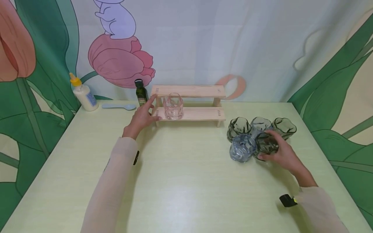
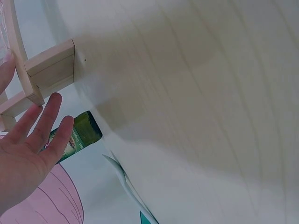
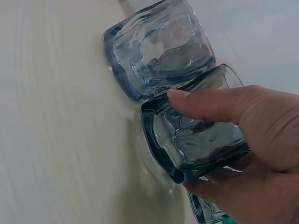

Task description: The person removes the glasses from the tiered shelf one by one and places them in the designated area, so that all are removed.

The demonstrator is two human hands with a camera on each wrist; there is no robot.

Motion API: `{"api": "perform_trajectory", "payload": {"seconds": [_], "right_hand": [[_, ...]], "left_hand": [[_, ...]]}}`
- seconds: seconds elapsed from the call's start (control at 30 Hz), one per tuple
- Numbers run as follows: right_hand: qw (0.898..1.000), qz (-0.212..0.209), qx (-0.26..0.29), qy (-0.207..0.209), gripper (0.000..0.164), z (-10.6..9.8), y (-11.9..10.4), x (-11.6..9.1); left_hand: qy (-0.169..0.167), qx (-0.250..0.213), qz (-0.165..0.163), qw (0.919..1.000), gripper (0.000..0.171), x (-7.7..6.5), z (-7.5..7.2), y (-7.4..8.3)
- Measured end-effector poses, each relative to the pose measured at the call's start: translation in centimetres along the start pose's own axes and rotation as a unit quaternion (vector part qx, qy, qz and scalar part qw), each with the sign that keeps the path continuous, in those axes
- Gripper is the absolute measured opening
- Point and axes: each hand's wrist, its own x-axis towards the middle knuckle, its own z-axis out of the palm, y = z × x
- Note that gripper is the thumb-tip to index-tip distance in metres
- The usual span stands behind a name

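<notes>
At the left end of a two-step wooden shelf [image 1: 201,113] is my left hand [image 1: 142,118]. Its thumb lies by the lower step and its fingers reach, fairly straight, toward the upper one; in the left wrist view the fingers [image 2: 50,122] spread beside the shelf's end. A clear pinkish glass [image 1: 174,108] stands on the lower step. On the right, my right hand [image 1: 284,153] grips a dark grey-green glass [image 3: 196,135], thumb on one side and fingers on the other. A bluish glass [image 1: 242,149] stands beside it, with several more glasses [image 1: 284,126] behind.
Just behind the left hand stands a dark green bottle [image 1: 141,92]. A pale blue spoon [image 1: 118,106] lies farther left, near a white glue bottle with a yellow cap [image 1: 85,95]. A printed curtain [image 1: 186,48] hangs along the table's [image 1: 180,181] back edge.
</notes>
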Motion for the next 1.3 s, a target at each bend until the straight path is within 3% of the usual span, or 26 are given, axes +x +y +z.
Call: {"api": "perform_trajectory", "payload": {"seconds": [0.7,1.07,1.3], "right_hand": [[1.0,-0.009,0.012,0.003,0.105,0.1,0.2,-0.2],[0.997,0.024,0.025,-0.063,0.115,-2.8,-1.3,-0.2],[0.999,0.006,0.019,-0.039,0.107,-5.0,-2.8,0.2]], "left_hand": [[0.004,0.001,0.002,1.0,0.096,0.2,0.0,0.1],[0.003,-0.003,-0.001,1.0,0.095,0.2,0.1,-0.2],[-0.001,-0.006,-0.001,1.0,0.096,0.1,0.1,-0.2]]}}
